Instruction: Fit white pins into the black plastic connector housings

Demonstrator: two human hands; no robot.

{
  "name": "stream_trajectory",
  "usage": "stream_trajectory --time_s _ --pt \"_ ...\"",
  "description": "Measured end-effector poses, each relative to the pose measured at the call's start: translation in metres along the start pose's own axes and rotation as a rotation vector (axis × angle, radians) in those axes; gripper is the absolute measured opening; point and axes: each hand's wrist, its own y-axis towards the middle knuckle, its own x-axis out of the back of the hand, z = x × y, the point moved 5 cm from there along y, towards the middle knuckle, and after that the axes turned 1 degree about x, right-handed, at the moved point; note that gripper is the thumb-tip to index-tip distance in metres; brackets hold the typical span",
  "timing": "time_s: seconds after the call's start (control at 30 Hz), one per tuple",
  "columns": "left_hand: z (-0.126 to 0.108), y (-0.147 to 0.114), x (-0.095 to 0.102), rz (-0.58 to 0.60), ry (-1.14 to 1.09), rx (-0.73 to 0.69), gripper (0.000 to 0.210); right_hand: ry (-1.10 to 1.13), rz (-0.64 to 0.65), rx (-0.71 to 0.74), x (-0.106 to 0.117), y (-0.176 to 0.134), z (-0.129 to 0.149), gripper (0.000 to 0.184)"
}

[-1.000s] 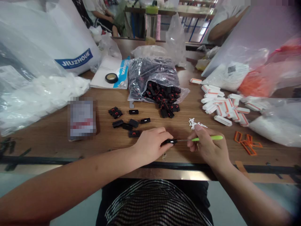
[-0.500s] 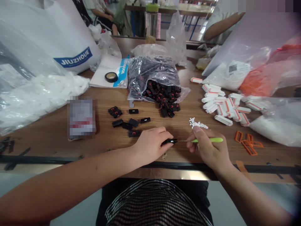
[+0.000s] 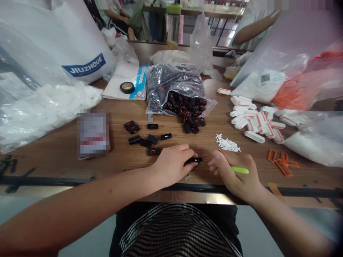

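Near the table's front edge my left hand [image 3: 174,164] is closed around a small black plastic housing [image 3: 198,160], whose right end sticks out from the fingers with a white spot on it. My right hand [image 3: 237,173] grips a pick with a light green handle [image 3: 240,170]; its thin tip is hidden or too fine to make out. A small gap separates the right fingers from the housing. Just beyond that hand lies a pile of tiny white pieces [image 3: 229,144]. Several more black housings [image 3: 145,142] lie loose beyond my left hand.
A clear bag [image 3: 174,76] spills black housings at the table's middle. White cases with orange strips [image 3: 257,121] and orange frames [image 3: 283,167] lie right. Black tape [image 3: 127,87] rests on papers [image 3: 112,85]. A blurred box [image 3: 93,135] stands left. Another person's arm [image 3: 254,30] shows behind.
My right hand has drawn back slightly toward me, and the pick's handle has tilted. The thin tip, earlier at the housing, no longer shows there. More of the white pile is visible. The left hand stays put.
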Motion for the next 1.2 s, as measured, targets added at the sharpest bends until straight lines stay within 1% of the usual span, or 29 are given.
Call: stream_trajectory --time_s 0.13,0.2,0.33,0.5,0.63,0.73,1.2 --pt "-0.001 0.0 0.0 0.011 0.008 -0.005 0.016 0.218 -0.141 -0.201 0.002 0.001 -0.015 0.042" --pt "-0.001 0.0 0.0 0.013 0.005 -0.004 0.016 0.27 -0.145 -0.238 0.0 0.002 -0.017 0.044" --pt "0.0 0.0 0.0 0.016 -0.001 -0.003 0.017 0.28 -0.095 -0.256 -0.006 0.005 -0.015 0.046" --pt "-0.001 0.001 0.001 0.014 0.002 -0.01 0.016 0.311 -0.115 -0.265 -0.007 0.005 -0.015 0.047" --pt "-0.001 0.001 0.001 0.019 0.003 -0.013 0.016 0.331 -0.108 -0.288 -0.007 0.003 -0.019 0.046" --pt "-0.002 0.001 0.002 0.018 0.005 -0.008 0.016 0.335 -0.126 -0.298 -0.006 0.001 -0.023 0.045" --pt "-0.001 0.0 0.001 0.014 -0.002 -0.01 0.015 0.301 -0.123 -0.262 -0.004 0.0 -0.022 0.045"
